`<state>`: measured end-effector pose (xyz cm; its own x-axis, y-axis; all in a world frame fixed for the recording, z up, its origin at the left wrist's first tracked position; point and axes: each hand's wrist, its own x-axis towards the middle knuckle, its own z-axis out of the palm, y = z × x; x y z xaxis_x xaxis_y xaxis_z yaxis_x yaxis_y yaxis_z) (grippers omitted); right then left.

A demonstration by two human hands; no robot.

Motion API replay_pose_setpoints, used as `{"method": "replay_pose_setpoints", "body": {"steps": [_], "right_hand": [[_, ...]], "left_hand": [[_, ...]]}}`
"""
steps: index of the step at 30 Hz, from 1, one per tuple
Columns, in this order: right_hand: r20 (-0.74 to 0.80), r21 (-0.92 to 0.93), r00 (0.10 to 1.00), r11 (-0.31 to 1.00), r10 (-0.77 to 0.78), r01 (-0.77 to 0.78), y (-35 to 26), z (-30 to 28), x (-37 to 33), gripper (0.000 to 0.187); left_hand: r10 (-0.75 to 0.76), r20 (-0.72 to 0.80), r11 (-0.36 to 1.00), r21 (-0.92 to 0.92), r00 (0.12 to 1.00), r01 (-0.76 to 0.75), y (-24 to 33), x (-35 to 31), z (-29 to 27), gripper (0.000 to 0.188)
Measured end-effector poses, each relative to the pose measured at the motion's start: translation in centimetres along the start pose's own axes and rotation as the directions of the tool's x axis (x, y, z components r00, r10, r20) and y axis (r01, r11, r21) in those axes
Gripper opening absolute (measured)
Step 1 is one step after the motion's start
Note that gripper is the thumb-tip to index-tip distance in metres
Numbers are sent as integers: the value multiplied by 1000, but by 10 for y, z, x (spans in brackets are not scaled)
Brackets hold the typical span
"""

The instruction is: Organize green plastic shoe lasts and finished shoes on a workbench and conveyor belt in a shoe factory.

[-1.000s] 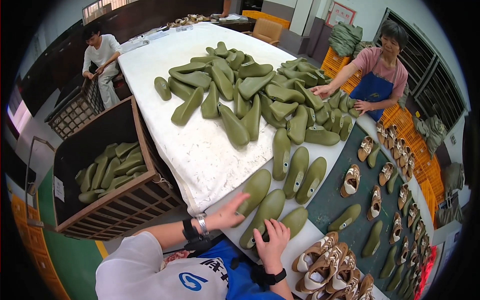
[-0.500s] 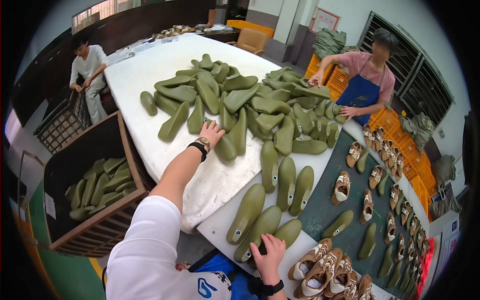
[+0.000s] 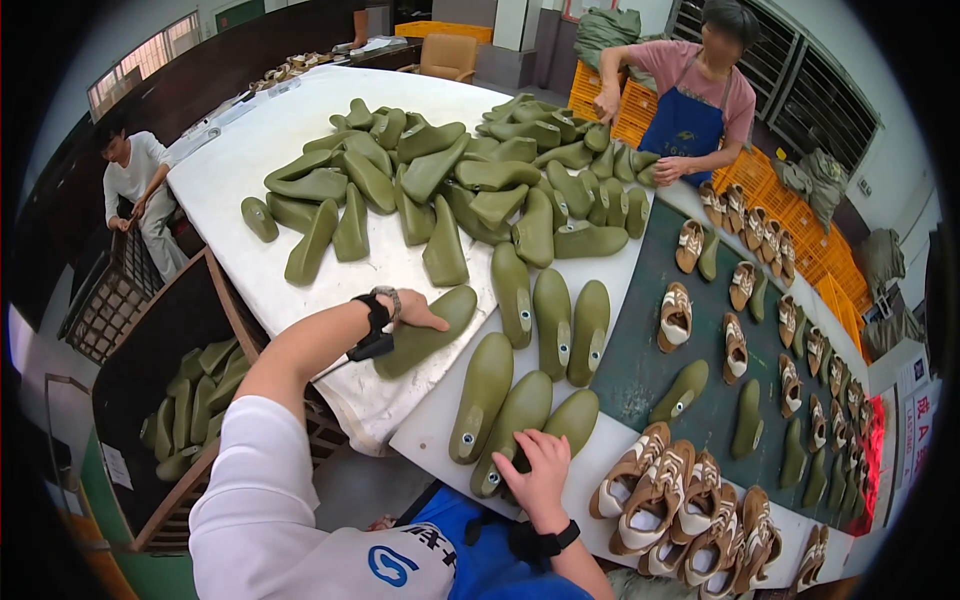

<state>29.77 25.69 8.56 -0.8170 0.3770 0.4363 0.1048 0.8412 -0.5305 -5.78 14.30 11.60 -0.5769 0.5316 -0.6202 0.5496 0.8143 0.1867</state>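
Observation:
My left hand (image 3: 410,311) is closed round a green shoe last (image 3: 428,338), tilted over the near edge of the white tabletop; the fingers are partly hidden behind it. My right hand (image 3: 540,475) lies over the heel end of another green shoe last (image 3: 573,420), its thumb touching the neighbouring shoe last (image 3: 522,415). Left of these lies a third shoe last (image 3: 485,390). Farther off, more shoe lasts (image 3: 553,320) stand in a row. A big heap of green shoe lasts (image 3: 370,180) covers the middle of the white table (image 3: 200,190).
Brown and white shoes (image 3: 660,490) crowd the near right, with more shoes and lasts along a dark green mat (image 3: 640,370). A brown crate (image 3: 225,310) of lasts stands at left. Across the table a co-worker in a blue apron (image 3: 685,130) handles lasts; another person (image 3: 140,190) sits far left.
My left hand has drawn a shoe last from the heap toward me, down to the table's near edge. My right hand keeps its place on the lasts. The view has shifted.

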Motion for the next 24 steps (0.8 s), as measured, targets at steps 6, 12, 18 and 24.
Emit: {"method": "replay_pose_setpoints", "body": {"steps": [6,12,18,24], "right_hand": [[-91,-15,996,1000,-4,3,5,4,-1,37],[-77,-23,997,1000,4,-6,7,2,-1,38],[-76,-20,997,1000,8,-10,5,3,-6,38],[-85,-36,996,999,-13,10,4,7,-5,40]], "left_hand": [[159,222,916,-397,962,-60,24,-24,40,73],[131,-9,983,-126,991,-131,7,24,-12,63],[-140,-401,869,-489,905,-82,-12,129,-24,114],[-177,-383,878,-478,907,-31,-20,124,-39,137]]}}
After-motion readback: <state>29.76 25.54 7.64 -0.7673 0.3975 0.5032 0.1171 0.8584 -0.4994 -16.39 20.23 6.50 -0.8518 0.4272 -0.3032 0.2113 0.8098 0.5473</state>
